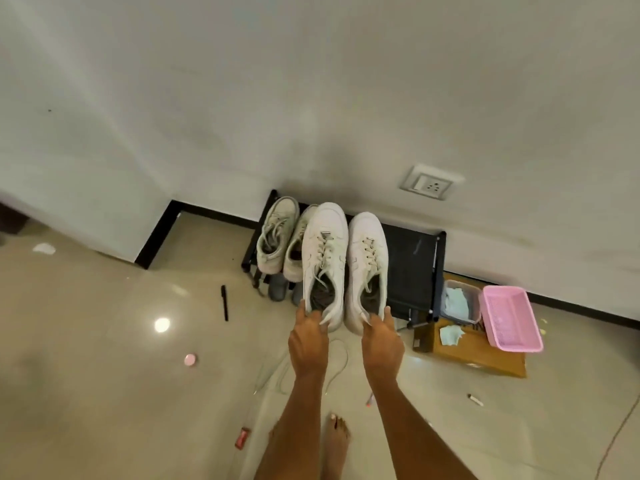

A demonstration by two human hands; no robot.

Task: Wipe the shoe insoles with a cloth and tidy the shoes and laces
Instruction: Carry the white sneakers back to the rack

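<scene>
Two white lace-up leather sneakers are held by their heels, side by side: the left hand (309,336) pinches the left white sneaker (324,258), the right hand (382,341) grips the right white sneaker (367,263). Both hang over a black fabric-topped shoe rack (412,268), beside a worn greyish canvas pair (282,237). Right of it, a pink perforated plastic basket (512,318) rests on a brown cardboard box (485,358). Loose white laces (341,362) curl on glossy beige floor tiles (104,375).

I see soft, even indoor light, one round lamp glare (162,324) on the glossy floor (104,341), wide-angle bending at edges, slight overall blur.
</scene>
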